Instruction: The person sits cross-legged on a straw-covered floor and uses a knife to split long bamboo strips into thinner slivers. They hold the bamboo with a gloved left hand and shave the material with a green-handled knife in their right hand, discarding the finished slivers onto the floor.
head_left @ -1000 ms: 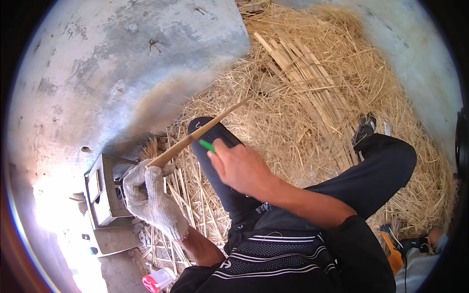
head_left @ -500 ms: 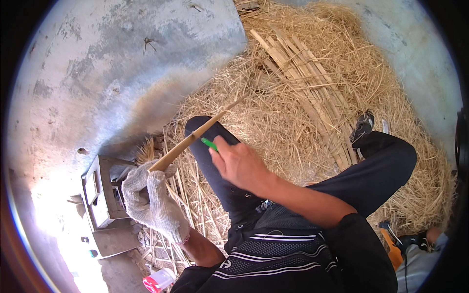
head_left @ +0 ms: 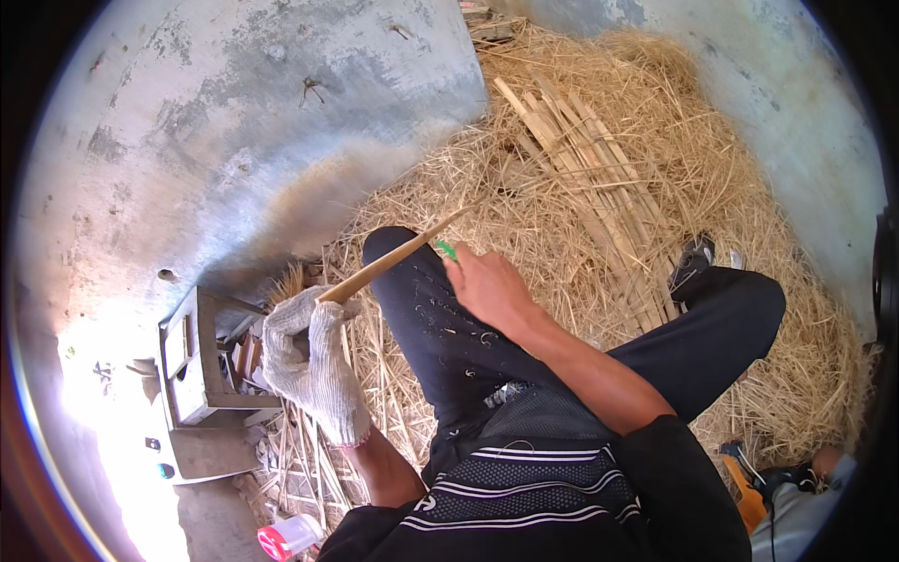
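My left hand (head_left: 316,361), in a knitted white glove, is closed around the thick end of a bamboo strip (head_left: 389,258). The strip slants up to the right over my left knee and narrows to a thin tip. My bare right hand (head_left: 492,292) is closed on a small green-handled tool (head_left: 447,250) just beside the strip's tapered half. Whether the tool touches the strip, I cannot tell; its working end does not show clearly. Pale shavings (head_left: 468,339) lie scattered on my dark trouser leg below.
Straw (head_left: 552,244) covers the floor, with a bundle of flat bamboo strips (head_left: 599,169) on it ahead. At the left stand a wooden stool-like frame (head_left: 211,356) and a clear jar with a red lid (head_left: 290,537). Walls rise on both sides. Part of another person (head_left: 810,506) shows at lower right.
My right hand with the green tool has moved along the strip toward its thin tip. The left hand and strip have shifted slightly right; the whole view has shifted a little too.
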The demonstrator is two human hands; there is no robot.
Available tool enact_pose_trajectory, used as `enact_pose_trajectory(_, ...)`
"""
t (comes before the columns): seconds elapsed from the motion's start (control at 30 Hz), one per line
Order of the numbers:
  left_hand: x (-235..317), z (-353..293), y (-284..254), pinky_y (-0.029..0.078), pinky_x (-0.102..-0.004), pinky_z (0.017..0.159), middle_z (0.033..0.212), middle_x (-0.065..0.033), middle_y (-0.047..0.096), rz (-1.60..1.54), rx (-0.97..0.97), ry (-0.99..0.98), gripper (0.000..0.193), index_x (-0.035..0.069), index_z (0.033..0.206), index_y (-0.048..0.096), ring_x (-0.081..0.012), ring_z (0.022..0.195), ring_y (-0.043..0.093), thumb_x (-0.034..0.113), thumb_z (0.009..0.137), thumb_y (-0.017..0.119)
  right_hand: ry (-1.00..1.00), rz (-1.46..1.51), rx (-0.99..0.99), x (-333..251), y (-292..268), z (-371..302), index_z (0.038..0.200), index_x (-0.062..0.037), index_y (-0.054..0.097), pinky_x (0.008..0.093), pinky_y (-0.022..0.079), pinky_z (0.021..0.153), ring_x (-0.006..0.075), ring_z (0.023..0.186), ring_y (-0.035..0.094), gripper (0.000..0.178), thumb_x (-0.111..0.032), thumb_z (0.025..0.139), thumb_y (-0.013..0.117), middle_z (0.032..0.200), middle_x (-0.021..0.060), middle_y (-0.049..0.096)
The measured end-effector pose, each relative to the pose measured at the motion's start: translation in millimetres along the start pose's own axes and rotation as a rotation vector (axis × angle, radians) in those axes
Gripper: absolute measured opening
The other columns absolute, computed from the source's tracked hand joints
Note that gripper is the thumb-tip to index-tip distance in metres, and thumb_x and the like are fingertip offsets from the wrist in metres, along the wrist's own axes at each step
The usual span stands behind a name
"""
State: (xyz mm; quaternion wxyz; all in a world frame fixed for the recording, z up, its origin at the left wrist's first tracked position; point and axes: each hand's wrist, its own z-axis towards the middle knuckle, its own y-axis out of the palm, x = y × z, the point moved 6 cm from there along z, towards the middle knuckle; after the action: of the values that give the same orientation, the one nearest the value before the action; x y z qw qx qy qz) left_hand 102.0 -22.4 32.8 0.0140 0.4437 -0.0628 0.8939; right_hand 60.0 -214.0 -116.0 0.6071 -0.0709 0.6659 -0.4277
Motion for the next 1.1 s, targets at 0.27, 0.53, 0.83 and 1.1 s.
enact_pose_trajectory(0.27,8.8,1.9,12.6,0.056,-0.0271,0.067,0.09,-0.013,0.069,0.043,-0.064,0.123,0.012,-0.003,0.093,0.064,-0.0163,0.073,0.068,0.004,0.085,0.07,0.196,-0.303,-0.016,187.1,55.5,19.0,0.108,0.0026,0.057,0.0537,0.054,0.067,0.0452,0.074,0.067,0.03,-0.024,0.099,0.047,0.076,0.0287,0.065)
enact_pose_trajectory(0.53,-3.4,3.2,1.8,0.054,-0.0313,0.073,0.089,-0.0134,0.067,0.035,0.06,0.016,0.014,-0.005,0.089,0.064,-0.0199,0.075,0.066,0.003,0.082,0.072,0.114,0.127,0.097,41.8,6.6,25.0,0.11,0.0023,0.055,0.0491,0.049,0.052,0.0374,0.053,0.062,0.042,-0.037,0.104,0.042,0.056,0.0201,0.058)
enact_pose_trajectory(0.83,-5.4,3.1,2.4,0.058,-0.0316,0.066,0.09,-0.0161,0.066,-0.081,0.083,-0.036,0.013,-0.006,0.091,0.062,-0.0215,0.072,0.067,0.0,0.083,0.07,-0.152,0.155,0.031,-66.8,-18.9,-21.1,0.094,0.0014,0.051,0.0486,0.047,0.045,0.0395,0.048,0.059,0.022,-0.02,0.098,0.054,0.05,0.0195,0.053)
enact_pose_trajectory(1.1,-8.1,4.1,-0.2,0.061,-0.0328,0.065,0.092,-0.0176,0.066,-0.07,0.0,0.042,0.016,-0.007,0.093,0.061,-0.022,0.074,0.067,0.002,0.084,0.07,-0.27,0.228,0.005,-107.4,-39.0,-48.6,0.093,-0.0003,0.051,0.0502,0.048,0.046,0.0398,0.047,0.059,0.021,-0.021,0.098,0.053,0.049,0.0176,0.054)
